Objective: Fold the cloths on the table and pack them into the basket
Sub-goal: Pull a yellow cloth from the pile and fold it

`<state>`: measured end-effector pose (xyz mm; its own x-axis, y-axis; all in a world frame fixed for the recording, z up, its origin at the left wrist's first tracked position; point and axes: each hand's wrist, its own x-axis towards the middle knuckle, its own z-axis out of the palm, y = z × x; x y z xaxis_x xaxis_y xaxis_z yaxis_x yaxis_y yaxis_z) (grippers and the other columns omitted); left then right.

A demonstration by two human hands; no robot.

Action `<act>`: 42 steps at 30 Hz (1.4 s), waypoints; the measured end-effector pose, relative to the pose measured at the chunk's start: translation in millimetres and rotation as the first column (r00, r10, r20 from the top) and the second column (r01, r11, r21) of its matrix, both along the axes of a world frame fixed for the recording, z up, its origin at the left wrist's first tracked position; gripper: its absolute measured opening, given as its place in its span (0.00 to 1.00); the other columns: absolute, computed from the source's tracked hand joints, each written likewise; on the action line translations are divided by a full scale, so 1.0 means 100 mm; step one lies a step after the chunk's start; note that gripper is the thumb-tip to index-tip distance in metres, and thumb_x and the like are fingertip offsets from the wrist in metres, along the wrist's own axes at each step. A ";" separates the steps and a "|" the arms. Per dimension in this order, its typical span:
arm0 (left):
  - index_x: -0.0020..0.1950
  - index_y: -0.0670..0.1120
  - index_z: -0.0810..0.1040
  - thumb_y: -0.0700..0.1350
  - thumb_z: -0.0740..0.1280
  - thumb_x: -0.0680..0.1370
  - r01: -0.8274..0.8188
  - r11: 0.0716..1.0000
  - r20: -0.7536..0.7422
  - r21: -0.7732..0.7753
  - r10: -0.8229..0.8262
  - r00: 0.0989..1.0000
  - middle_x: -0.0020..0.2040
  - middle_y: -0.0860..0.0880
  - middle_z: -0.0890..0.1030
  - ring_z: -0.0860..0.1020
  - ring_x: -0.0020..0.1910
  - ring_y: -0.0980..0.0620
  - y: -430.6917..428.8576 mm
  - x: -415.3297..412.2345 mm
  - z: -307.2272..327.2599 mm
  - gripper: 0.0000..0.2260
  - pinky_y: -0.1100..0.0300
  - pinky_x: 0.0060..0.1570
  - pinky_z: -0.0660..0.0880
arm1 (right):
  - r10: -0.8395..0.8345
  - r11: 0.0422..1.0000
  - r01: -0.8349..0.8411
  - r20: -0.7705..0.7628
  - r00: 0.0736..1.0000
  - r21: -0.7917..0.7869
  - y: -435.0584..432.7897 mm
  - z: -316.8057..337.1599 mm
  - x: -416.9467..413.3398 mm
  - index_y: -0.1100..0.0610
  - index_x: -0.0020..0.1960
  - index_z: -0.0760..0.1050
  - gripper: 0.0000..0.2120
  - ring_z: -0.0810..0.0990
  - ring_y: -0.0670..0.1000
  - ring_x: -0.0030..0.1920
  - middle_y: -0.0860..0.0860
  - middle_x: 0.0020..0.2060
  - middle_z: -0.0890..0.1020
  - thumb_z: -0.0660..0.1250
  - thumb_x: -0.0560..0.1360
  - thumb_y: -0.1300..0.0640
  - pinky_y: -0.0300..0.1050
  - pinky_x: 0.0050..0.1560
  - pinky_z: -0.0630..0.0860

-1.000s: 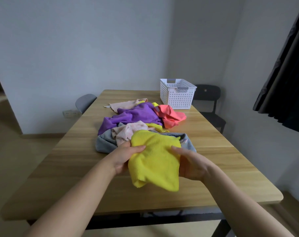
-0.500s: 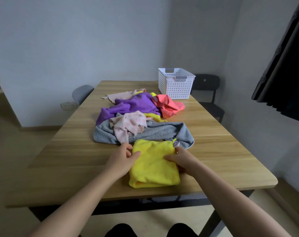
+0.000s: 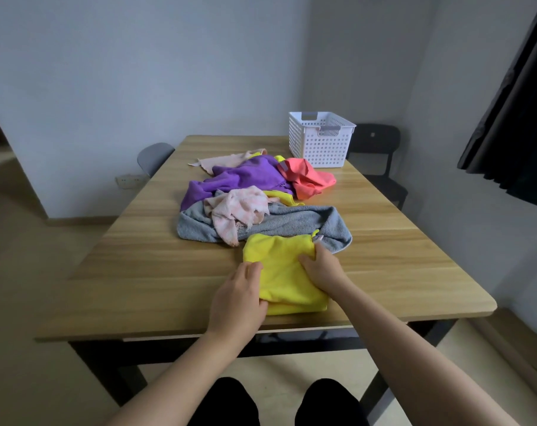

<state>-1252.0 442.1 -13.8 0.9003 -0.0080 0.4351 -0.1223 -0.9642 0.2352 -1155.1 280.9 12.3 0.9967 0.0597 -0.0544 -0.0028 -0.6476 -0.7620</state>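
A folded yellow cloth (image 3: 284, 272) lies flat on the wooden table (image 3: 156, 272) near its front edge. My left hand (image 3: 239, 296) grips the cloth's left edge, thumb at the near corner. My right hand (image 3: 321, 269) grips the right edge with curled fingers. Just behind lies a heap of unfolded cloths: a grey towel (image 3: 291, 222), a pale pink cloth (image 3: 236, 207), a purple cloth (image 3: 245, 176) and a coral cloth (image 3: 307, 176). The white perforated basket (image 3: 321, 142) stands at the far right of the table; I see nothing inside it.
Another pale pink cloth (image 3: 224, 159) lies at the back of the heap. A grey chair (image 3: 155, 153) stands at the table's far left and a black chair (image 3: 377, 142) at the far right. A dark curtain (image 3: 513, 118) hangs on the right.
The yellow cloth went from hanging in both hands above the table to lying folded on the tabletop. Both hands came down with it and stay at its sides.
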 end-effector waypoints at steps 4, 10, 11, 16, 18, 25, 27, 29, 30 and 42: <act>0.51 0.46 0.74 0.32 0.73 0.54 -0.047 0.997 0.024 0.057 0.045 0.999 0.46 0.48 0.77 0.79 0.34 0.45 0.11 -0.01 0.01 0.28 0.56 0.24 0.72 | -0.014 0.999 0.015 0.027 1.000 -0.039 -0.02 -0.01 0.02 0.62 0.62 0.69 0.16 0.73 0.61 0.61 0.61 0.60 0.77 0.63 0.78 0.55 0.45 0.51 0.67; 0.52 0.47 0.82 0.38 0.79 0.50 0.219 0.961 -0.051 0.170 -0.213 0.976 0.53 0.51 0.83 0.83 0.45 0.50 0.33 -0.04 -0.02 0.30 0.58 0.38 0.79 | -0.018 0.999 0.020 0.051 0.999 -0.044 -0.01 -0.01 0.02 0.63 0.62 0.69 0.16 0.73 0.61 0.61 0.61 0.60 0.77 0.64 0.78 0.57 0.45 0.53 0.68; 0.53 0.47 0.82 0.42 0.78 0.56 0.262 0.944 -0.068 0.202 -0.253 0.965 0.53 0.51 0.83 0.83 0.48 0.52 0.37 -0.02 -0.01 0.25 0.58 0.41 0.80 | -0.018 0.998 0.021 0.053 0.998 -0.055 -0.01 -0.01 0.01 0.63 0.63 0.68 0.17 0.73 0.61 0.61 0.61 0.60 0.77 0.64 0.78 0.57 0.46 0.53 0.68; 0.62 0.48 0.78 0.70 0.45 0.74 0.345 0.935 -0.212 0.083 -0.322 0.923 0.62 0.51 0.79 0.77 0.60 0.52 0.49 -0.04 0.16 0.35 0.57 0.57 0.76 | 0.032 0.998 -0.033 -0.007 0.999 -0.058 -0.09 0.04 -0.02 0.59 0.68 0.62 0.27 0.73 0.60 0.62 0.60 0.62 0.74 0.68 0.75 0.50 0.45 0.50 0.68; 0.65 0.47 0.75 0.68 0.45 0.74 0.283 0.958 -0.194 -0.056 -0.288 0.938 0.64 0.49 0.77 0.74 0.63 0.49 0.47 0.04 0.24 0.34 0.54 0.58 0.73 | 0.071 0.988 -0.078 -0.053 0.996 -0.130 -0.20 0.14 -0.02 0.58 0.72 0.58 0.35 0.69 0.58 0.66 0.57 0.67 0.70 0.69 0.73 0.44 0.45 0.56 0.68; 0.77 0.40 0.52 0.40 0.50 0.81 0.121 0.992 -0.248 0.016 -0.114 0.962 0.78 0.44 0.52 0.50 0.77 0.51 -0.03 0.63 0.38 0.23 0.60 0.73 0.48 | 0.332 0.874 -0.170 0.302 0.894 -0.456 0.07 0.17 -0.02 0.67 0.75 0.52 0.25 0.49 0.60 0.76 0.62 0.76 0.53 0.53 0.81 0.61 0.49 0.73 0.48; 0.77 0.40 0.49 0.45 0.48 0.83 0.120 0.990 -0.372 0.070 -0.086 0.924 0.78 0.42 0.48 0.48 0.77 0.49 -0.06 0.71 0.24 0.24 0.56 0.75 0.47 | 0.396 0.811 -0.243 0.193 0.898 -0.532 0.14 -0.02 -0.01 0.67 0.75 0.49 0.25 0.47 0.61 0.76 0.64 0.76 0.51 0.51 0.82 0.59 0.48 0.74 0.45; 0.77 0.41 0.44 0.51 0.46 0.83 0.097 0.988 -0.475 0.117 -0.030 0.879 0.78 0.44 0.42 0.43 0.77 0.50 0.00 0.72 0.07 0.26 0.52 0.75 0.43 | 0.402 0.768 -0.252 0.137 0.905 -0.588 0.10 -0.21 0.01 0.66 0.75 0.50 0.26 0.47 0.61 0.76 0.62 0.76 0.50 0.50 0.82 0.53 0.51 0.74 0.46; 0.77 0.42 0.42 0.53 0.45 0.83 0.082 0.989 -0.492 0.126 -0.010 0.871 0.78 0.46 0.40 0.41 0.77 0.51 0.04 0.71 0.01 0.27 0.51 0.75 0.42 | 0.391 0.759 -0.245 0.121 0.913 -0.603 0.07 -0.27 0.01 0.64 0.76 0.49 0.28 0.45 0.60 0.76 0.61 0.77 0.48 0.50 0.82 0.49 0.51 0.75 0.45; 0.68 0.43 0.69 0.49 0.59 0.79 -0.198 0.892 -0.313 -0.406 0.068 0.947 0.68 0.44 0.71 0.71 0.65 0.45 0.17 0.65 0.15 0.19 0.54 0.60 0.69 | 0.064 0.996 -0.050 0.210 0.976 -0.073 -0.10 -0.09 0.04 0.58 0.72 0.64 0.23 0.68 0.56 0.68 0.59 0.70 0.67 0.61 0.80 0.53 0.43 0.60 0.65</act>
<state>-1186.7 458.9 1.2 0.9640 0.2482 0.0956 0.1340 -0.7637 0.6315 -1150.7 271.1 3.0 0.9810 0.1199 0.1523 0.1926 -0.6918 -0.6959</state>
